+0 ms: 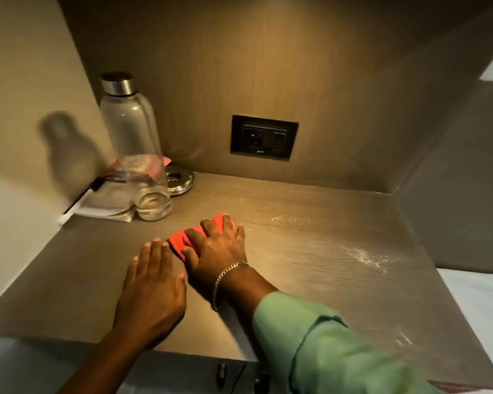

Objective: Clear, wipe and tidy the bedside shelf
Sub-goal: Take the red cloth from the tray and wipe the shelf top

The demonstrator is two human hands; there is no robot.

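My right hand (215, 248) presses flat on a folded red cloth (180, 242) in the middle of the brown wooden shelf (310, 251). My left hand (151, 291) lies flat and empty on the shelf just left of the cloth, fingers spread. A clear bottle (134, 143) with a metal cap and a little water stands upright in the back left corner. White dusty or wet streaks (365, 257) mark the shelf to the right of the cloth.
A booklet with a pen (100, 206) lies against the left wall by the bottle. A round metal dish (180, 180) sits behind the bottle. A black wall socket (264, 136) is on the back panel. White bedding (478, 297) lies at the right.
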